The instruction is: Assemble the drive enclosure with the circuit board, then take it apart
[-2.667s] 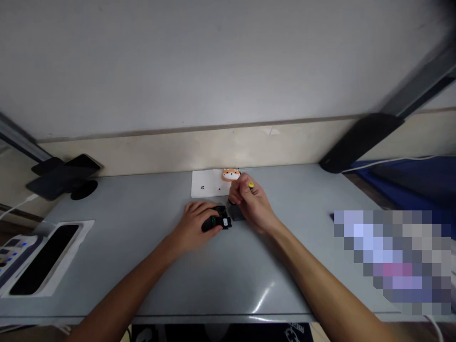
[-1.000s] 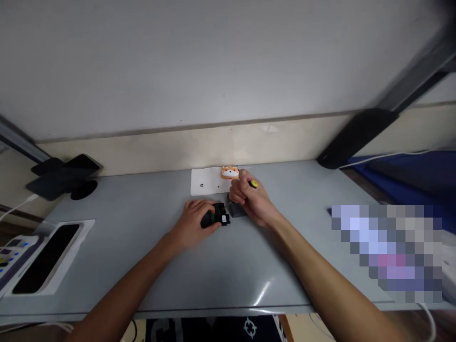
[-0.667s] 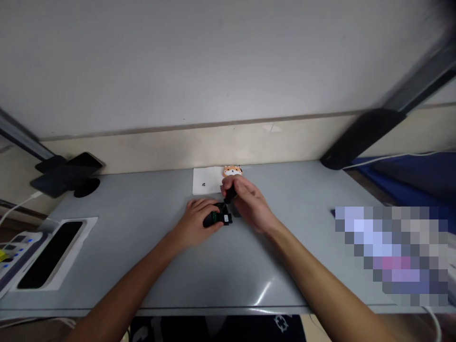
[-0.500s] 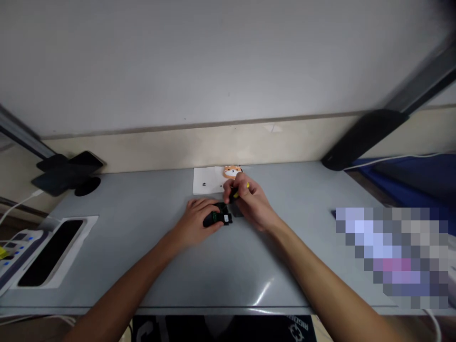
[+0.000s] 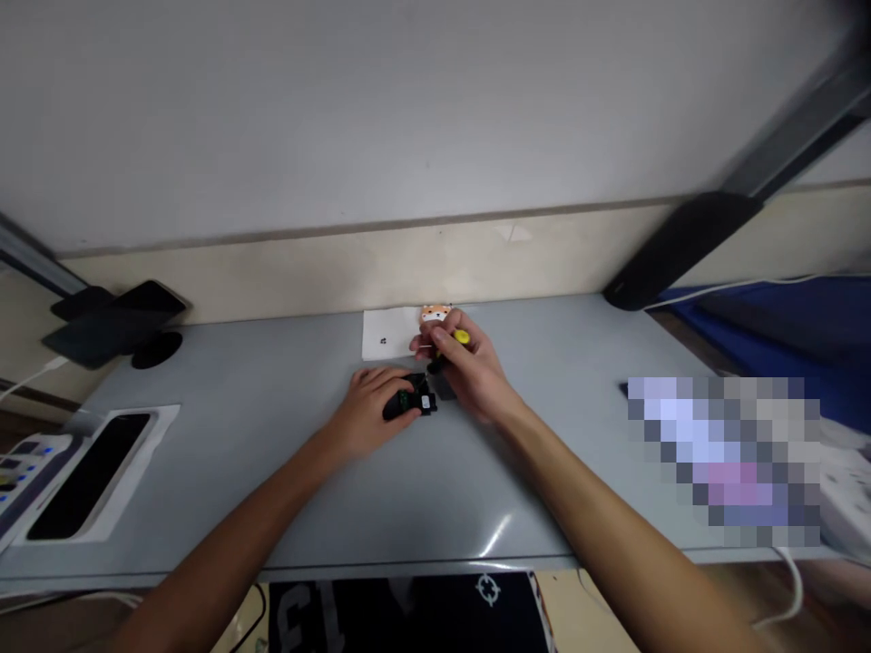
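My left hand (image 5: 364, 413) is closed around a small black device (image 5: 412, 401) on the grey desk, thumb along its near side and fingers over the far side. Green circuit parts and a white label show on the device. In my right hand (image 5: 476, 372) is a screwdriver (image 5: 462, 336) with a yellow and black handle, gripped between thumb and fingers. It slants down toward the device's far right end; whether its tip touches cannot be made out. A dark flat piece (image 5: 445, 388) lies under my right hand, partly hidden.
White paper (image 5: 376, 325) lies beyond my hands, bearing tiny dark bits (image 5: 383, 341). Behind my right hand is an orange-and-white animal-face item (image 5: 435, 313). A phone (image 5: 92, 476) rests at left near a power strip (image 5: 27, 472); a black stand (image 5: 156, 349) is behind. A blurred-out patch (image 5: 721, 453) covers the right.
My right hand has turned so the screwdriver's yellow end shows more and its shaft stands steeper. The left hand still grips the device. The whole view has shifted slightly.
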Demonstrator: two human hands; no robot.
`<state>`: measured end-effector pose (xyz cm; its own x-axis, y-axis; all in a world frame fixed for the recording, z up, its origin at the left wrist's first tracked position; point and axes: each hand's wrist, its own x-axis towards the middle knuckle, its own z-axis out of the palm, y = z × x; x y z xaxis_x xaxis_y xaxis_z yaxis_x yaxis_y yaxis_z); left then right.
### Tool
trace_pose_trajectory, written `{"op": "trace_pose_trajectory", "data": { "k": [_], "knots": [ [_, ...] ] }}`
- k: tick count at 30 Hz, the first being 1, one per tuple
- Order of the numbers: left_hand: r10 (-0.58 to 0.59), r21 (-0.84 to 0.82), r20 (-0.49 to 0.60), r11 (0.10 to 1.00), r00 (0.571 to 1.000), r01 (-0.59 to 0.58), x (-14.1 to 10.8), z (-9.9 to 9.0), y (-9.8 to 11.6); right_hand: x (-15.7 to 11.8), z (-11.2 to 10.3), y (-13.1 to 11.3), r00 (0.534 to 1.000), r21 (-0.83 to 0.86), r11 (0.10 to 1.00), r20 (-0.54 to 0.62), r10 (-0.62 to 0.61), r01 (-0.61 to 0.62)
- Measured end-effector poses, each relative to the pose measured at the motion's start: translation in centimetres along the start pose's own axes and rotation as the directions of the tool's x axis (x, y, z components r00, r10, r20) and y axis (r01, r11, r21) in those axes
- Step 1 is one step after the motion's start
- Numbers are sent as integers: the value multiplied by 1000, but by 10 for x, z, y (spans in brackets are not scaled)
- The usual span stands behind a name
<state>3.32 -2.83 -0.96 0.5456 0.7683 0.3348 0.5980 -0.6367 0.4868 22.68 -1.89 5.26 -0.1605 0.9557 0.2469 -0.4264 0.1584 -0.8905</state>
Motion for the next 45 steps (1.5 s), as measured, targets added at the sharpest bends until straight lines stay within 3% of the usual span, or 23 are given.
{"op": "trace_pose_trajectory", "data": {
  "k": [6,12,31,37,45],
  "knots": [
    [-23,0,22,1000,1000,23,1,-2,2,4,0,7,1000,9,1000,2,-19,19],
    [-9,-8,-6,1000,1000,9,0,-1,1,7,-5,4,998,176,982,17,62,-64],
    [-30,-47,20,998,999,31,1,-3,2,3,-1,4,995,32,998,-94,-44,47],
    [-35,-43,12,998,999,35,1,-3,2,-2,-1,-4,1000,52,998,-1,24,-24],
    [-30,-35,44,999,999,31,1,-4,2,-4,-7,2,997,-108,993,61,-37,43]
  ]
}}
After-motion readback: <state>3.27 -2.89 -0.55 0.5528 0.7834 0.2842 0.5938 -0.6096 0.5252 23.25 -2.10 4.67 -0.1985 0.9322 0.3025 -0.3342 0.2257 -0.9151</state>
